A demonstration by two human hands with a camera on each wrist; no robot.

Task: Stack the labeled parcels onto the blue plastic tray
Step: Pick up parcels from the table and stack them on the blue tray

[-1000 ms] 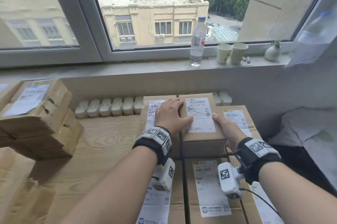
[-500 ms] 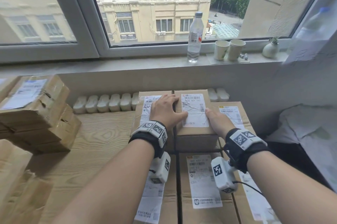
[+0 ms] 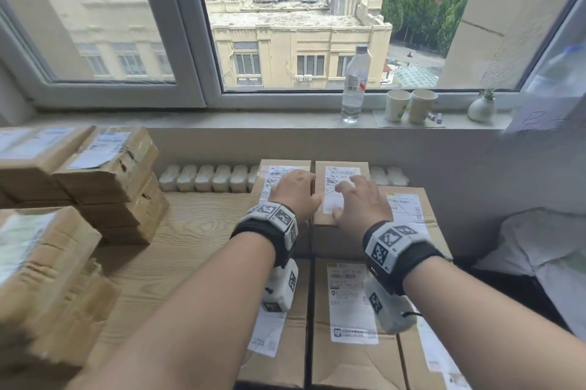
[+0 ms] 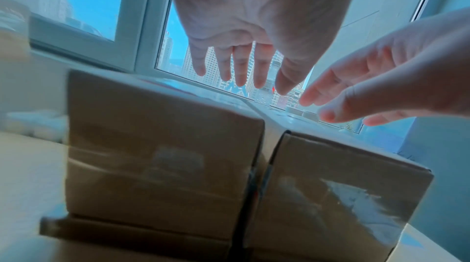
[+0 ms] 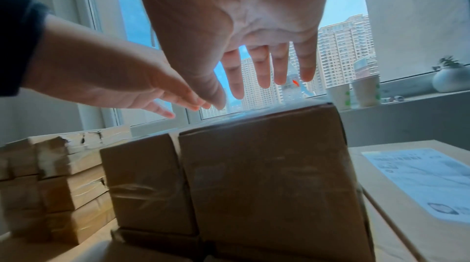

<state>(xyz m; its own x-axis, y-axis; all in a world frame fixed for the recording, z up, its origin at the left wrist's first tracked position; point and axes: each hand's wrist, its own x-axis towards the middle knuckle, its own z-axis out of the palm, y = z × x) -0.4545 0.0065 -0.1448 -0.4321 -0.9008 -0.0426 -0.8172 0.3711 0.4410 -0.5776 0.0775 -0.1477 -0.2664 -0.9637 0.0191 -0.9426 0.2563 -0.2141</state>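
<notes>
Two labeled cardboard parcels sit side by side on a lower layer of parcels (image 3: 348, 342). My left hand (image 3: 296, 191) hovers over the left upper parcel (image 3: 277, 172), fingers straight. My right hand (image 3: 358, 199) hovers over the right upper parcel (image 3: 344, 169), fingers spread. In the left wrist view the left hand (image 4: 244, 69) is clear of the left parcel (image 4: 162, 145), with the right hand (image 4: 356, 93) beside it. The right wrist view shows the right hand (image 5: 267, 69) above the right parcel (image 5: 264, 165). Neither hand holds anything. The blue tray is hidden.
More taped parcels are stacked at the left (image 3: 104, 174) and near left (image 3: 41, 262) on the wooden table (image 3: 177, 247). A water bottle (image 3: 355, 85), two paper cups (image 3: 409, 105) and a small vase (image 3: 482, 108) stand on the windowsill. White cloth (image 3: 545, 250) lies at the right.
Both hands have come off the sides of the right upper parcel. The right hand moved left over its top. The view has shifted left and up.
</notes>
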